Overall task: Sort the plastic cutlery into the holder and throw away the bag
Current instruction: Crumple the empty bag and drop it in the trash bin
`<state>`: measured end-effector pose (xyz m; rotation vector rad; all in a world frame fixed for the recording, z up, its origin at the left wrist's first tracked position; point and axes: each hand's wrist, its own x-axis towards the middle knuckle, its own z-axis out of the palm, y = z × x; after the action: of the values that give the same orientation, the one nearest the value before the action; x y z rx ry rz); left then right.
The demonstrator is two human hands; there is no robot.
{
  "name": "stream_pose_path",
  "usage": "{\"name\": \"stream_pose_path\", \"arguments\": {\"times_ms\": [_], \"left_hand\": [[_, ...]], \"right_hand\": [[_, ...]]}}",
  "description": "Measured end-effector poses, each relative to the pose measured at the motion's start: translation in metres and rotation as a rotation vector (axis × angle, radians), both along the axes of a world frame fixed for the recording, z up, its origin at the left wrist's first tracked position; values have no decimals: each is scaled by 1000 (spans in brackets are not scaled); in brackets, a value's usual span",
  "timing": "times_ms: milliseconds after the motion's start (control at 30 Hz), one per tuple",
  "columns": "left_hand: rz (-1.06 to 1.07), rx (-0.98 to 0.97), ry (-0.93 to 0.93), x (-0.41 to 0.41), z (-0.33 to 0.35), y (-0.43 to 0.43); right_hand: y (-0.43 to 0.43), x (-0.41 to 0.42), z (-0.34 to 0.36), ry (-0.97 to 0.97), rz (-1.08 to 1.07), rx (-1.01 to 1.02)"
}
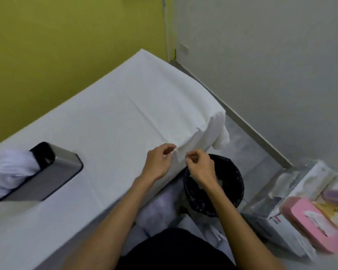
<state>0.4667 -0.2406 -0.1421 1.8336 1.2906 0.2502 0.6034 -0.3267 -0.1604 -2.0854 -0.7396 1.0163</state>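
White cloth over the tabletop (105,117), which runs from lower left to upper centre of the frame.

Item: left hand (158,162), centre of frame, at the tabletop's near edge. Fingers are curled, and the grip is closed to a pinch of thumb and forefinger on one end of the bag (179,159).

Item: right hand (200,168), just right of the left, poised over the upper left rim of the bin (236,180). Same grip: the fingertips are drawn together on the bag's other end and the remaining fingers are tucked in.

Item: bag, a thin pale film stretched between the two pinches, hard to make out against the cloth. It sits at the tabletop's edge, partly above the bin.

Item: bin, round with a black liner, on the floor right of centre, close against the hanging cloth.

Item: holder (55,172), brushed metal with dark trim, lying on its side at centre left of the tabletop, well apart from the hands. A white bundle (10,170) shows at its open end, too blurred to identify.

Item: pink tissue box (310,227), lower right, among other packets.

Item: green wall (66,45) upper left, pale wall (261,45) upper right.
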Motion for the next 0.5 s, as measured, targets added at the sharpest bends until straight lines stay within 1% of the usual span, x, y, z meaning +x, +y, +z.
{"name": "stream_pose_path", "arguments": {"times_ms": [67, 133, 333, 400, 500], "left_hand": [[175, 78, -7, -54, 29, 11], [237, 101, 2, -79, 42, 15], [576, 186, -55, -183, 75, 16], [631, 218, -84, -208, 81, 15], [769, 341, -142, -250, 99, 15]], "right_hand": [[34, -35, 23, 44, 187, 72], [55, -51, 36, 45, 289, 117], [112, -150, 70, 6, 724, 228], [125, -174, 78, -32, 824, 254], [143, -214, 87, -83, 965, 287]]}}
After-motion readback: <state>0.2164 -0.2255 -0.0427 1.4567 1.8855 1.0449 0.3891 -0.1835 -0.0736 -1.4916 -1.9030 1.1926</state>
